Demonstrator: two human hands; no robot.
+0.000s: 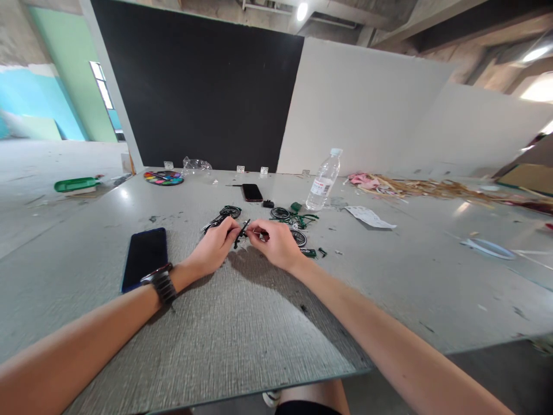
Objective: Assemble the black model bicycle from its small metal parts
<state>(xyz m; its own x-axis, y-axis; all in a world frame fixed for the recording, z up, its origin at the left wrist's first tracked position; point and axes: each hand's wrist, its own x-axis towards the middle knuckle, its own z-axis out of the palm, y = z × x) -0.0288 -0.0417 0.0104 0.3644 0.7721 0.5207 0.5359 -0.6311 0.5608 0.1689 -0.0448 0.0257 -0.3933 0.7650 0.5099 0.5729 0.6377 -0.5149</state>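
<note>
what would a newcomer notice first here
The two hands at centre: the left hand pinches a thin black part, with the right hand close against it. Just behind lie small wheels and green pieces; a dark phone lies by the left wrist, and a bottle stands farther back.

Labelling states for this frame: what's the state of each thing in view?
left hand, pinching black part
right hand, fingers pinched shut by that part
blue phone, flat, screen dark
far phone, flat, screen dark
water bottle, upright, capped
paint palette, open
</note>
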